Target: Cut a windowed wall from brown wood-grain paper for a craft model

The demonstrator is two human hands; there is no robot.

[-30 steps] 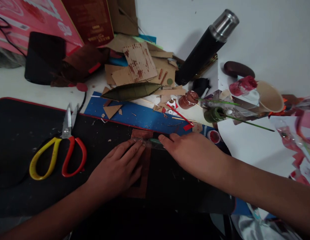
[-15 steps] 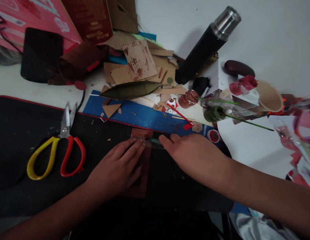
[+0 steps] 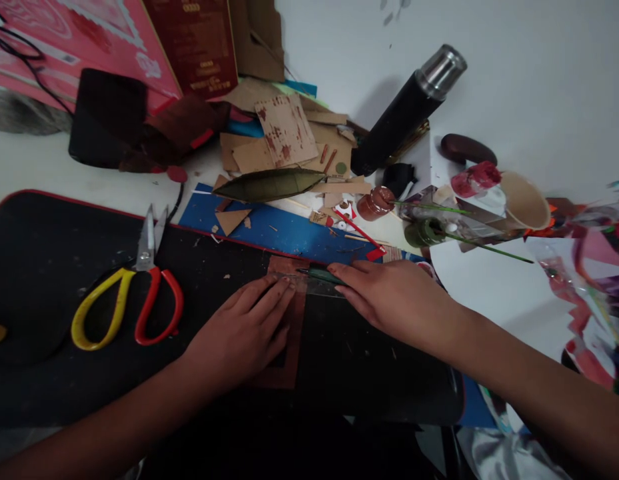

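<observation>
My left hand (image 3: 249, 327) lies with outstretched fingers on a clear ruler (image 3: 322, 287), pressing it onto a reddish-brown painted card piece (image 3: 290, 360). Part of that card is hidden under the hand. My right hand (image 3: 389, 290) is closed around a slim green craft knife (image 3: 323, 274). Its thin tip points left, over the top strip of the card and along the ruler's far edge. To the left of my left hand rest scissors (image 3: 145, 257) with one yellow and one red handle, blades apart.
A black mat (image 3: 354, 373) covers the work area. Behind it are cardboard scraps (image 3: 286, 130), a green boat-shaped piece (image 3: 272, 185), a black thermos (image 3: 396, 113), and a brown paint jar (image 3: 376, 203). A green paint jar (image 3: 423, 232) has a brush sticking out.
My right hand has turned slightly, and the craft knife now shows more clearly, tip over the card. My left hand keeps its place on the ruler. The whole view has shifted a little.
</observation>
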